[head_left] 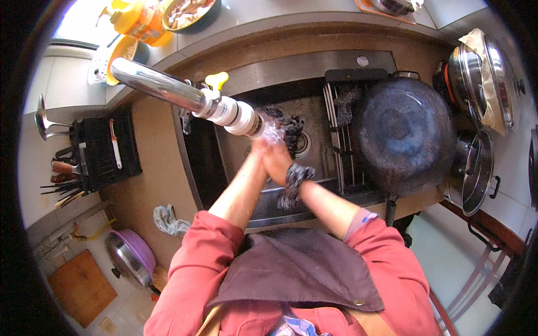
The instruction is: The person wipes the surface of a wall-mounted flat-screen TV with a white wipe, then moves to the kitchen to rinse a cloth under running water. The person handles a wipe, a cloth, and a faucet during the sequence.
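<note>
Both my hands are together under the stream from the faucet's nozzle [246, 119], over the sink basin [313, 113]. My left hand [261, 147] and my right hand [277, 161] overlap, and their fingers are blurred by splashing water. A black wet cloth or mesh bundle [293, 126] lies at or just beyond the fingertips; whether either hand holds it cannot be made out. A dark knitted band or fuzzy scrubber [297, 178] wraps around my right wrist. The drain [302, 143] shows beside the bundle.
An upturned black wok [405, 134] rests right of the basin beside a metal rack [336, 138]. Lidded steel pots [470, 80] stand at far right. A black knife holder [105, 147] hangs left. A grey rag [170, 220] lies on the counter. A pump bottle [141, 23] stands upper left.
</note>
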The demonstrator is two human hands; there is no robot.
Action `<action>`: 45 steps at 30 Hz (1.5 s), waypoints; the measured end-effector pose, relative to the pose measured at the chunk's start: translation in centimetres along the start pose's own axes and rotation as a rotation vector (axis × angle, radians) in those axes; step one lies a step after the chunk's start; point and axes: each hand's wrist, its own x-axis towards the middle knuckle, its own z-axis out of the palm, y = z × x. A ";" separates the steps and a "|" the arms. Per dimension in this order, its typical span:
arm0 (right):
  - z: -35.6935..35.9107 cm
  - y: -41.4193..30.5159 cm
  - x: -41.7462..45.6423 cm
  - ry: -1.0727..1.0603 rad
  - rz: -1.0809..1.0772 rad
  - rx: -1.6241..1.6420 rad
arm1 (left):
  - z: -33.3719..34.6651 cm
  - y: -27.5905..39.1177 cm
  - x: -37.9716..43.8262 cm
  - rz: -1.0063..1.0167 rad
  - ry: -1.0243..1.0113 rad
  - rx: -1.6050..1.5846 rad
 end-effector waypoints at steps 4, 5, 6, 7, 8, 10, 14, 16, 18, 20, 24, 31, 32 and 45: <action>-5.3 0.3 3.9 0.037 0.627 0.373 | 2.2 -1.8 -4.3 -0.348 -0.163 0.087; -4.8 1.2 4.4 0.343 0.637 0.365 | 3.0 -1.6 -5.6 -0.331 -0.161 0.189; -4.6 1.1 4.4 0.396 0.663 0.432 | 3.0 -1.4 -5.5 -0.378 -0.183 0.143; -4.2 0.8 4.4 0.450 0.688 0.497 | 3.1 -1.2 -5.6 -0.426 -0.204 0.096; -4.0 0.7 4.3 0.505 0.713 0.563 | 2.9 -1.0 -6.5 -0.470 -0.134 0.114; -2.6 2.6 4.5 0.601 0.892 0.667 | 2.5 -1.6 -8.0 -0.465 -0.165 0.024; -2.2 4.3 4.2 0.689 0.638 0.223 | 0.9 -4.9 -10.1 -0.600 -0.199 0.034; -3.0 4.4 3.3 0.549 0.343 -0.145 | 1.3 -5.8 -11.9 -0.680 -0.230 0.013; -4.5 3.5 2.9 0.369 0.124 -0.367 | 2.0 -5.8 -13.4 -0.739 -0.284 0.052; -4.8 4.7 1.6 0.084 -0.082 -0.493 | 2.1 -6.0 -14.3 -0.807 -0.379 0.179; -3.9 8.6 -2.5 -0.507 0.047 -0.560 | 1.7 -5.0 -15.5 -0.680 -0.541 0.812; 3.3 13.9 -3.3 -0.389 0.460 -0.358 | -5.8 0.5 -6.7 -0.315 -0.168 0.757; 4.5 13.5 -4.0 -0.152 0.434 -0.229 | -5.6 0.5 -6.3 -0.303 -0.113 0.772; -4.8 -4.4 -2.1 0.200 -0.026 -0.033 | -3.8 -0.4 -0.7 -0.351 -0.546 0.053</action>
